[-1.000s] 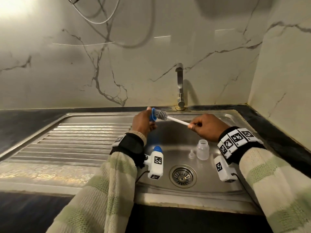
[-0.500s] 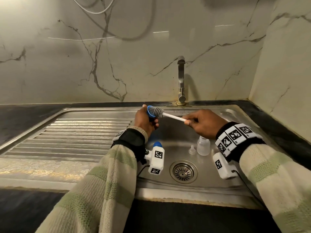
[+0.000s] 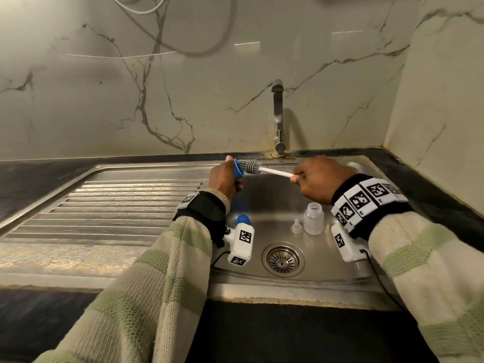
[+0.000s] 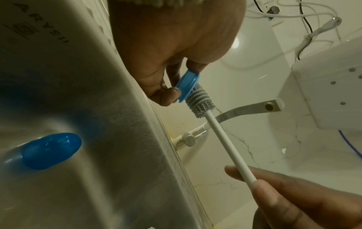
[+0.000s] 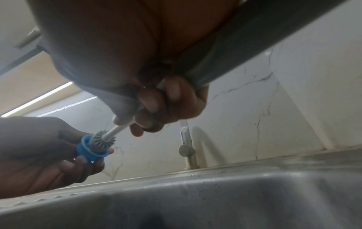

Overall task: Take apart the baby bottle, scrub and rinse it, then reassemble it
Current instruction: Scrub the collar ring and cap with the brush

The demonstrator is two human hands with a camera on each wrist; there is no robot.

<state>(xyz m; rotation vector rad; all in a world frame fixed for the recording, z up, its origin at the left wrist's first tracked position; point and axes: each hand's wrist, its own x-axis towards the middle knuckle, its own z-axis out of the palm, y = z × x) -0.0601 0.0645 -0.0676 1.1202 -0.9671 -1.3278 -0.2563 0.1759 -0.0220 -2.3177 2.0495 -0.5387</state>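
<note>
My left hand [image 3: 222,179] pinches the blue collar ring [image 3: 238,171] of the baby bottle between thumb and fingertips, up above the back edge of the sink [image 3: 262,292]. My right hand [image 3: 314,183] is curled around the white handle of the bottle brush [image 3: 272,172], gripping it near its end. The grey bristle head sits partly inside the ring, with the handle slanting from it down toward my right hand; in the right wrist view the bristles fill the ring's opening [image 5: 92,149].

Down in the basin the clear bottle body [image 3: 313,218] stands upright, open at the top, just below my right wrist. The small clear nipple [image 3: 296,226] stands right beside it on its left, close but apart as far as I can tell. A blue cap [image 3: 243,220] lies on the basin floor under my left wrist, well left of the bottle. The drain [image 3: 282,259] is in front of these pieces. The tap [image 3: 278,119] rises behind the sink, between my two hands.
</note>
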